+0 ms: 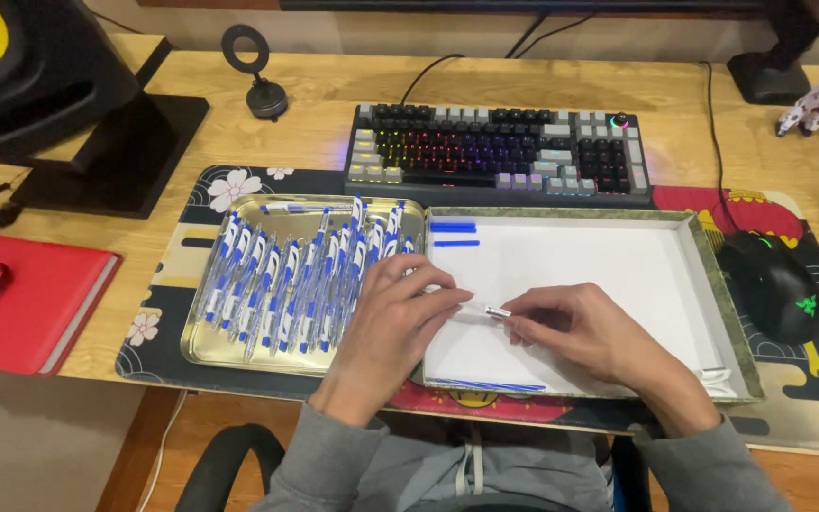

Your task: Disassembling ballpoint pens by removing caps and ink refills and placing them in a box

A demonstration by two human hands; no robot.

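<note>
Both hands, left (386, 313) and right (580, 332), are pinched on one small pen part (493, 310) held over the white-lined box (713, 275) beside the pen-filled metal tray (203, 351), where a slackened pinch is judged likely to drop it.

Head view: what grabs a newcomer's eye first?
The two hands at centre: the left hand and right hand meet over a small clear pen part with a metal end, above the white-lined box. Just left, a gold tray holds a dense row of blue-and-white pens. Behind both glows a rainbow-lit keyboard.
</note>
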